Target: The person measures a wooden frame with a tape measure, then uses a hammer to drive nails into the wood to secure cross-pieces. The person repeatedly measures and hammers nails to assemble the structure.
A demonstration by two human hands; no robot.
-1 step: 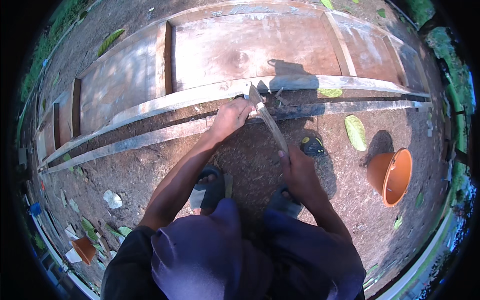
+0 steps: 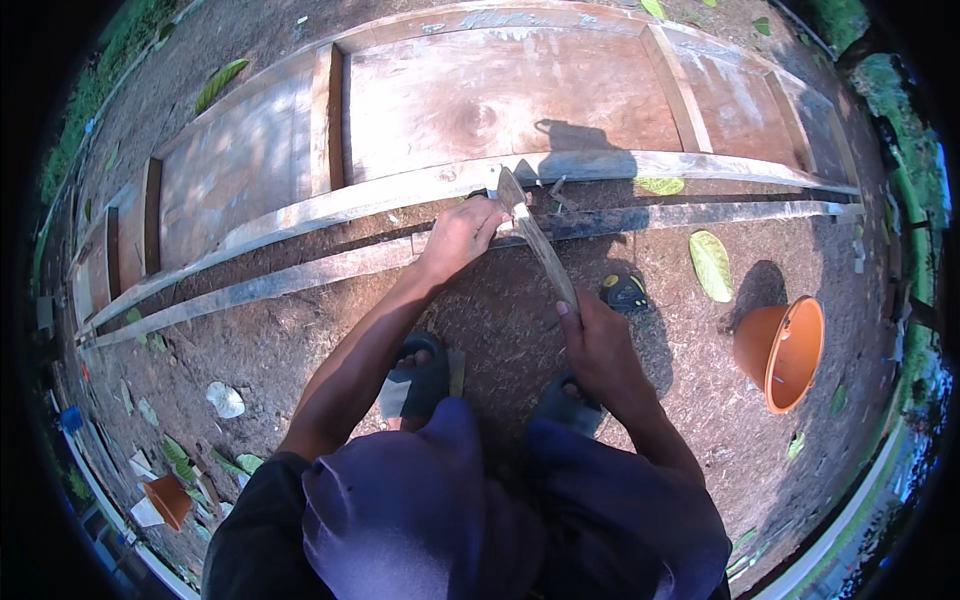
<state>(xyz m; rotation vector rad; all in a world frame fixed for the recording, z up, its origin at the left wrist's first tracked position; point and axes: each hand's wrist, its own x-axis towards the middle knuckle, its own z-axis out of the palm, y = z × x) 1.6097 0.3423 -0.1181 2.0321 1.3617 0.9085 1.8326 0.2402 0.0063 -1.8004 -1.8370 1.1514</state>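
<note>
My right hand (image 2: 597,335) is closed around the lower end of a wooden-handled tool (image 2: 548,255). Its dark, pointed head rests over or against the near rail (image 2: 400,193) of a long wooden frame; its exact kind I cannot make out. Just left of the head, my left hand (image 2: 463,232) is closed at the near side of that rail, fingers bent together. A small bluish-white piece shows beyond its fingertips, and whether the hand holds it is hidden. Beneath the left hand runs a second thin wooden strip (image 2: 330,268), apart from the frame.
Plywood panels (image 2: 440,100) fill the frame between wooden crosspieces (image 2: 326,120). An orange bucket (image 2: 780,355) lies tipped at the right, near a dark shoe (image 2: 625,292). A smaller orange pot (image 2: 168,500) lies at the lower left. Leaves (image 2: 710,266) are scattered over the dirt.
</note>
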